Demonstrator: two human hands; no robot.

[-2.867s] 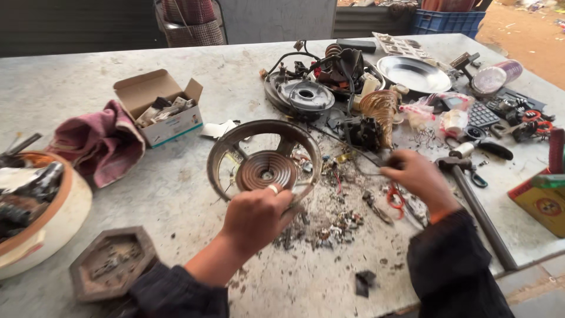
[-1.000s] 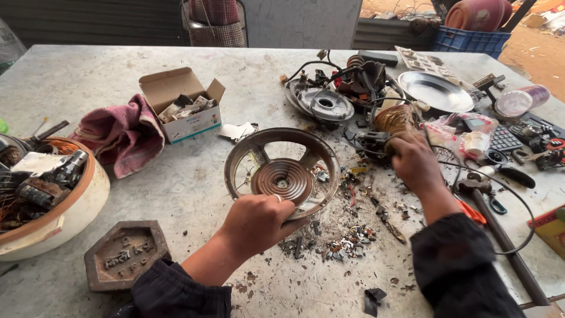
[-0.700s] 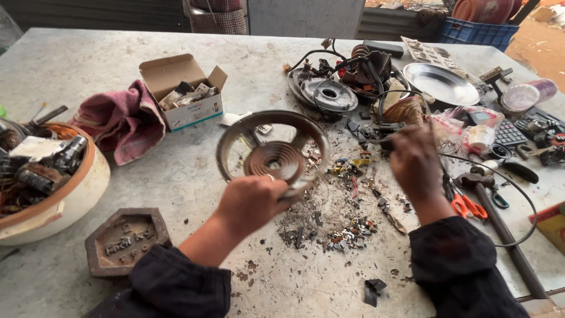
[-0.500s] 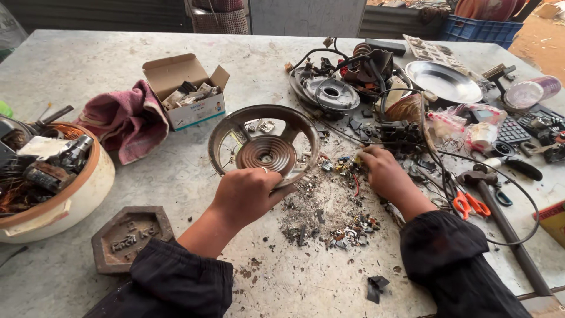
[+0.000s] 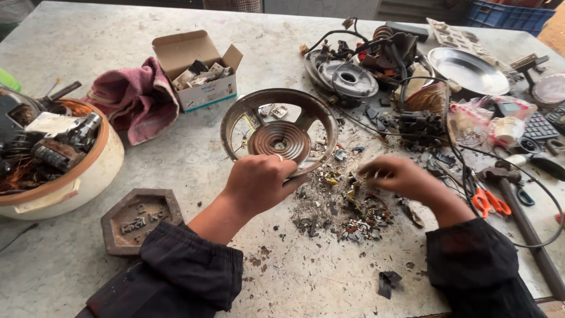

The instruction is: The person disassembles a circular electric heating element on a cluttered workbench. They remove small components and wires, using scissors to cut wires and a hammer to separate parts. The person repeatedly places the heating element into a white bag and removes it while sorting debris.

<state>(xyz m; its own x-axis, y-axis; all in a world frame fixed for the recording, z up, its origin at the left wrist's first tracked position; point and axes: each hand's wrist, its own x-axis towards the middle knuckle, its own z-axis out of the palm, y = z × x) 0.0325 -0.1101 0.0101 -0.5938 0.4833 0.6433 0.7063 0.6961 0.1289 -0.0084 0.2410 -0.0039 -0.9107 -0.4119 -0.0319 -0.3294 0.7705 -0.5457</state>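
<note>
The round metal frame [image 5: 279, 131] is a rusty brown ring with three spokes running to a ribbed, concentric disc at its centre. It is tilted, its near edge raised off the worktop [image 5: 118, 35] and its far rim lower, towards the cardboard box [image 5: 200, 70].

The left hand [image 5: 260, 181] comes in from the lower left in a dark sleeve, knuckles up, fingers curled shut round the near rim of the frame; a ring shows on one finger. The frame therefore lies directly beyond and partly above this hand, touching it at the near edge.

The right hand [image 5: 400, 176] enters from the lower right, also dark-sleeved, palm down with the fingertips drawn together at the left. It is blurred, so whether anything is pinched between them cannot be told. It rests over a heap of small scrap bits [image 5: 347, 212], dark chips and coloured fragments, spread on the worktop just right of the frame. The frame and this hand are near but apart.

Further items: a pink cloth [image 5: 138, 100] beside the box; a cream bowl [image 5: 88, 176] of metal parts at the left edge; a hexagonal cast block [image 5: 138, 219] near the left sleeve; orange-handled scissors [image 5: 488, 203] to the right; a shiny steel plate [image 5: 468, 70] at the far right.
</note>
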